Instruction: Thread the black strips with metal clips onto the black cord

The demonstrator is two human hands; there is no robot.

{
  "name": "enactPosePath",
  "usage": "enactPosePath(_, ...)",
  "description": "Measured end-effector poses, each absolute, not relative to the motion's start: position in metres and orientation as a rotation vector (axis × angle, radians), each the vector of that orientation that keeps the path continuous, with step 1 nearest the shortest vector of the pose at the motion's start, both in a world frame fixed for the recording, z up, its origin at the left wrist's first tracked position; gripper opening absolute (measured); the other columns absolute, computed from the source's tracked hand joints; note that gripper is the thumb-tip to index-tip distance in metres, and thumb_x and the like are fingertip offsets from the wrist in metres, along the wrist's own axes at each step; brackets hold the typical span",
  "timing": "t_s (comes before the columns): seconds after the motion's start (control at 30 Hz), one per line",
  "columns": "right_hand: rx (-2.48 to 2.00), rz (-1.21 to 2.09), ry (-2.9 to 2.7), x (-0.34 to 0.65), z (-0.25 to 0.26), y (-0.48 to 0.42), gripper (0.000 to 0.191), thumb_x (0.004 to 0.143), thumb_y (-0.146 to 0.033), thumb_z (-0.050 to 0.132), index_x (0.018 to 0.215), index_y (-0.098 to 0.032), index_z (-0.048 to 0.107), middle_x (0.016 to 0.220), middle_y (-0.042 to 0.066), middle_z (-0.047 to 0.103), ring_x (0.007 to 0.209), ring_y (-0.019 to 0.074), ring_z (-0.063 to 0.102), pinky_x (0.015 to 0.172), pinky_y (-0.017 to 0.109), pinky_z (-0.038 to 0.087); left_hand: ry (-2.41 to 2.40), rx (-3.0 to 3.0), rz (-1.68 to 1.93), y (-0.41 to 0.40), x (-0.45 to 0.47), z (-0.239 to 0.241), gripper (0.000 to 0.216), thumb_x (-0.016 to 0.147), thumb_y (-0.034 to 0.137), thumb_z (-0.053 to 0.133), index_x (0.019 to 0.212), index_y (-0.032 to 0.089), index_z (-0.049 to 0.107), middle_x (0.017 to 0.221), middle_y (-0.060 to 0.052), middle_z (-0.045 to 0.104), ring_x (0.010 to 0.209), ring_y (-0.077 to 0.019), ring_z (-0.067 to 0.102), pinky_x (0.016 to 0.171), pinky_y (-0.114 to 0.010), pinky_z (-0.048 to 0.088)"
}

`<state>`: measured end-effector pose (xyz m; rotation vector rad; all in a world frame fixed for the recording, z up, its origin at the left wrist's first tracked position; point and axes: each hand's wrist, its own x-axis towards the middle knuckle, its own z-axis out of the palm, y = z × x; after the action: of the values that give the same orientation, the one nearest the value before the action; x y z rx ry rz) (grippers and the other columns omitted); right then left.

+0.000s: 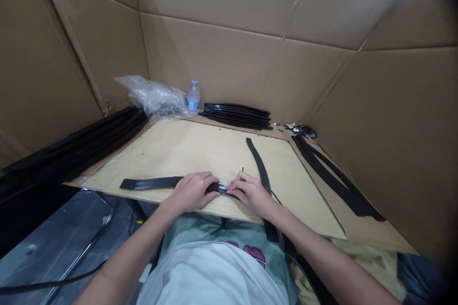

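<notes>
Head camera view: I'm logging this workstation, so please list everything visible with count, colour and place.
near strip: one, black, board's near edge, under both hands
white tab: one, white, on the near strip between the hands
curved strip: one, black, board centre to its near edge
strip stack: several, black, back of board
right strips: few, black, right of board
left strips: many, black, left of board
bottle: one, clear, blue label, back corner
plastic bag: one, clear, beside bottle
board: one, pale wood, centre
cardboard walls: several, brown, all round
left hand: one, fingers pinching the near strip
right hand: one, fingers pinching it at the tab
</notes>
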<state>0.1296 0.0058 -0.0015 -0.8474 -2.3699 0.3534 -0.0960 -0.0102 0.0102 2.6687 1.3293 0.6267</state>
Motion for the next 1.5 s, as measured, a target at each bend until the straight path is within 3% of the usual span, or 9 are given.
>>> enactPosePath(0.2,-0.826,0.363,-2.390,0.128,-0.004,0.007,0.017,0.090,-0.022,0.051,0.092,-0.017,0.068,0.083,0.005,0.051,0.076,0.0134,0.056,0.067,0.024,0.048,1.339,2.678,0.613,-0.009,-0.097,0.008,0.029,0.086,0.041,0.051,0.107,0.023,0.060,0.098,-0.003,0.066,0.089,-0.0202,0.062,0.073,-0.029,0.046)
enactPosePath(0.43,-0.740,0.382,-2.409,0.128,-0.006,0.011,0.018,0.091,-0.021,0.050,0.095,-0.018,0.067,0.087,0.006,0.054,0.080,0.0138,0.059,0.072,0.026,0.052,1.362,2.631,0.657,-0.008,-0.099,0.002,0.043,0.084,0.043,0.054,0.122,0.023,0.053,0.117,-0.005,0.064,0.104,-0.0228,0.060,0.085,-0.033,0.047)
enactPosePath(0.8,-0.753,0.338,-2.404,0.118,-0.007,0.014,0.021,0.092,-0.025,0.048,0.095,-0.019,0.068,0.084,0.005,0.055,0.076,0.0142,0.059,0.068,0.027,0.053,1.348,2.606,0.669,-0.008,-0.099,0.002,0.044,0.083,0.042,0.055,0.123,0.024,0.053,0.119,-0.004,0.063,0.107,-0.0229,0.060,0.086,-0.033,0.048)
enactPosePath(0.93,-0.734,0.308,-2.446,0.120,-0.005,0.012,0.021,0.092,-0.023,0.049,0.102,-0.019,0.067,0.088,0.006,0.057,0.082,0.0152,0.059,0.074,0.028,0.053,1.367,2.611,0.651,-0.008,-0.099,0.002,0.043,0.084,0.043,0.054,0.122,0.024,0.052,0.118,-0.004,0.064,0.105,-0.0232,0.060,0.085,-0.034,0.048)
enactPosePath(1.1,-0.670,0.085,-2.548,0.133,0.001,0.008,0.026,0.092,-0.018,0.048,0.113,-0.021,0.062,0.099,0.009,0.065,0.094,0.0194,0.058,0.081,0.035,0.052,1.377,2.606,0.650,-0.008,-0.099,0.001,0.043,0.084,0.043,0.054,0.122,0.023,0.052,0.119,-0.005,0.063,0.107,-0.0224,0.060,0.088,-0.033,0.047)
enactPosePath(1.27,-0.676,-0.177,-2.673,0.143,0.005,0.001,0.027,0.091,-0.014,0.046,0.115,-0.016,0.060,0.111,0.014,0.062,0.100,0.0237,0.056,0.084,0.040,0.051,1.376,2.602,0.635,-0.008,-0.099,0.002,0.042,0.084,0.043,0.053,0.121,0.022,0.053,0.118,-0.006,0.063,0.107,-0.0229,0.059,0.088,-0.034,0.046)
enactPosePath(1.5,-0.617,-0.256,-2.722,0.146,0.012,-0.002,0.024,0.090,-0.016,0.048,0.111,-0.013,0.061,0.104,0.014,0.064,0.095,0.0239,0.059,0.082,0.040,0.052,1.387,2.603,0.629,-0.009,-0.098,0.004,0.040,0.084,0.042,0.054,0.120,0.023,0.053,0.117,-0.005,0.064,0.106,-0.0228,0.060,0.087,-0.033,0.046)
